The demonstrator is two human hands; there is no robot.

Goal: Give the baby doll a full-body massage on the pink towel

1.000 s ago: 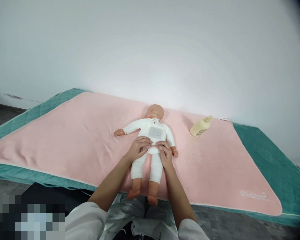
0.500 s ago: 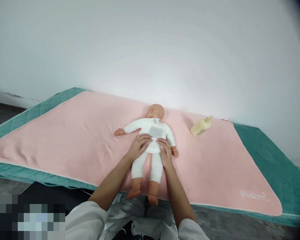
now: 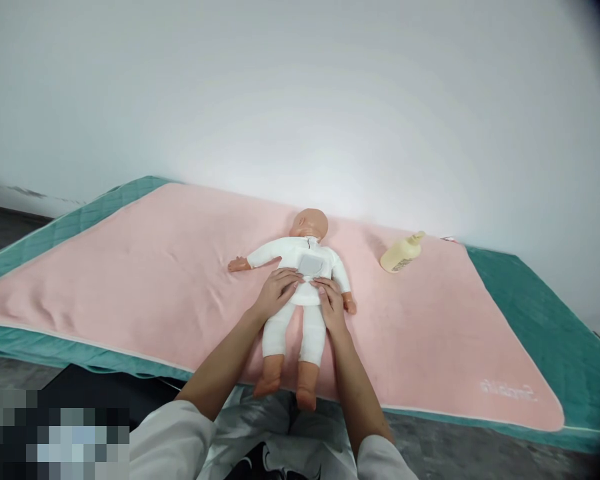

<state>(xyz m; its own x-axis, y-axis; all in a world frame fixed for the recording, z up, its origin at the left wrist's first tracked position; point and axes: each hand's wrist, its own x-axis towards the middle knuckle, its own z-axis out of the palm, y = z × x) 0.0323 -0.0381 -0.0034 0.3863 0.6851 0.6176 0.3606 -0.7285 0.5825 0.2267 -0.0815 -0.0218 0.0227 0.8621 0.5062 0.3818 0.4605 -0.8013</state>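
i see the left hand and right hand resting on the doll, fingers extended, grasping nothing. since one second ago, the fingertips have parted slightly below the gray panel; the doll lies unmoved on the pink mat, so waist contact continues.

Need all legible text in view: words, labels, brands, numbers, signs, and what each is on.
None can be read.
Pink blanket, near right corner: pale lettering, too blurred.
Yellow bottle: dark striped marks, too small to make out.
Small red-and-white tag at the blanket's far edge: too small.
Doll and the grey panel on its back: no lettering I can make out.
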